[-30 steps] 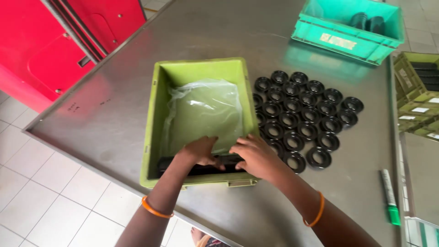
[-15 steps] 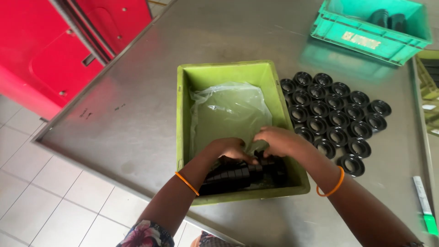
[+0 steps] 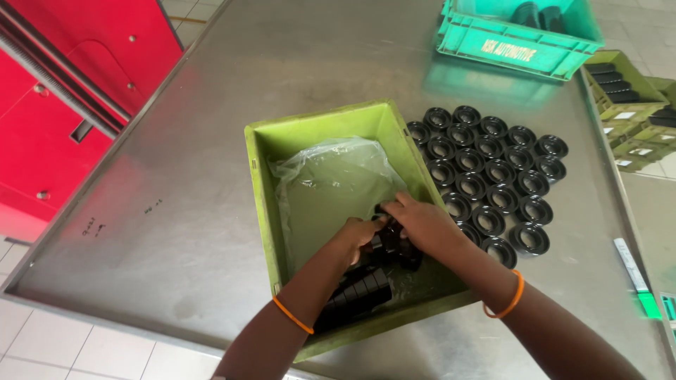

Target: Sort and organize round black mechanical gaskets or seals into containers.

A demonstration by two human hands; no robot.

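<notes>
A light green plastic crate (image 3: 262,183) sits on the steel table, lined with a clear plastic bag (image 3: 331,179). Black round rubber parts (image 3: 355,292) lie stacked in its near end. Both my hands are inside the crate. My left hand (image 3: 360,232) and my right hand (image 3: 417,224) are closed together around a small bunch of the black parts (image 3: 389,243) near the crate's right wall. To the right of the crate, several black ring parts (image 3: 493,179) stand in rows on the table.
A teal crate (image 3: 517,46) with dark parts stands at the far right of the steel table (image 3: 176,211). Olive crates (image 3: 627,105) sit beyond the right edge. A green-capped marker (image 3: 634,271) lies near that edge. Red cabinets (image 3: 63,91) are on the left.
My view has shifted so the crate appears further right and lower. Both hands have drawn together over the black parts and lifted a small bunch near the right wall.
</notes>
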